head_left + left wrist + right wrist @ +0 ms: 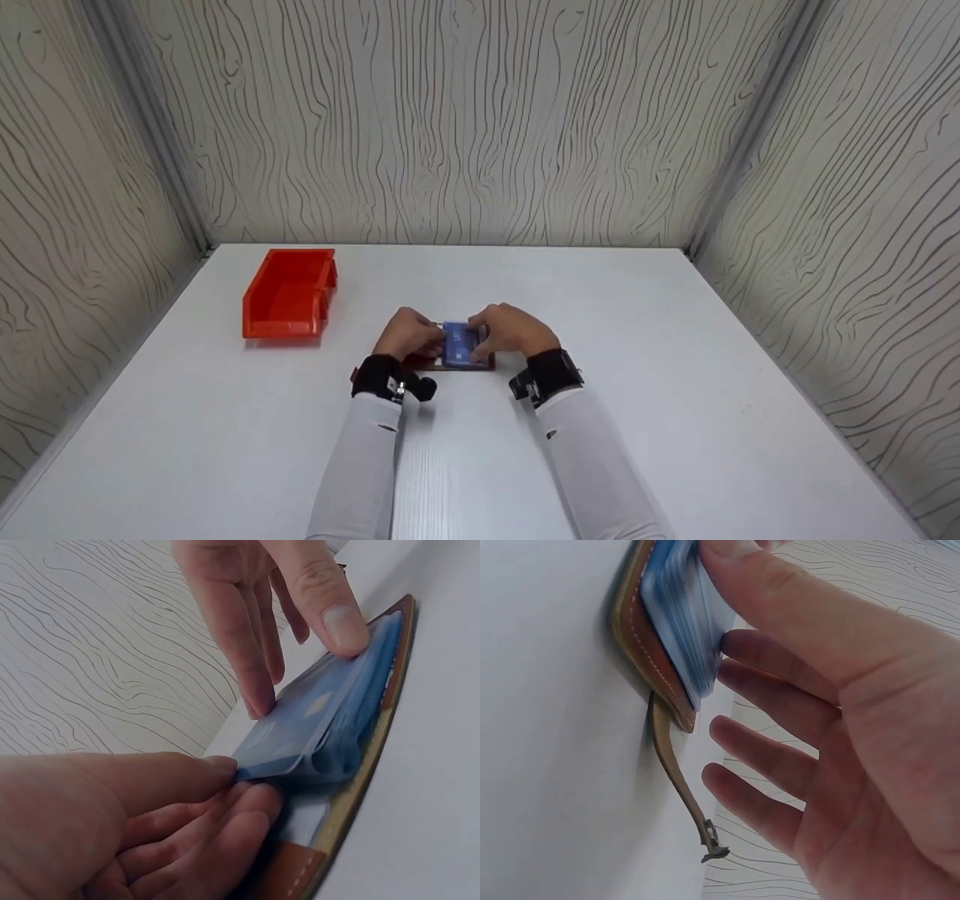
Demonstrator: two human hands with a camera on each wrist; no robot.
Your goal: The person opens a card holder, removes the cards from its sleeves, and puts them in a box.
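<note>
A brown leather card holder (294, 870) lies opened out on the table, its stack of clear plastic sleeves (676, 622) raised over the stitched cover. Blue card faces (456, 346) show through the top sleeve. At the stack's left edge, my left hand (409, 335) pinches a sleeve corner between thumb and fingers. From the right, my right hand (517, 330) spans the stack, thumb on the near edge and index finger at the far edge. Its other fingers hang apart from the holder. A leather strap (671, 757) with a metal snap extends from the cover.
An orange-red plastic bin (289, 296) stands at the table's back left. The white table (637, 337) is bounded by wood-patterned panels (450, 135) at the back and both sides. Both wrists wear black camera bands (553, 373).
</note>
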